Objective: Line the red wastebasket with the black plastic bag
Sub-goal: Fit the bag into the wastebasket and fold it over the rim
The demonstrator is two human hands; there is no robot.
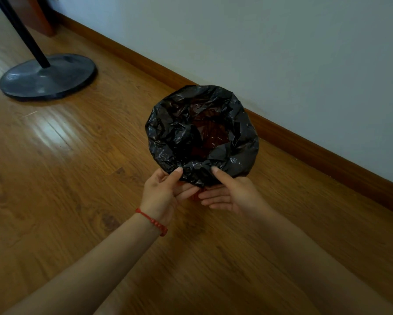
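Observation:
The black plastic bag [175, 133] is draped over the round rim of the red wastebasket and folded down its outside. The red wastebasket [211, 135] shows only as dark red ribbing through the bag's opening and a sliver between my hands. My left hand [162, 193] pinches the bag's near edge, thumb on top and fingers underneath. My right hand [230, 193] holds the same near edge just to the right, thumb on the plastic, fingers spread below.
The wastebasket stands on a wooden floor [77, 178] close to a white wall [282, 64] with a brown baseboard [327, 155]. A black round fan base [47, 76] with its pole stands at the far left. A brown furniture piece [38, 14] sits in the top left corner.

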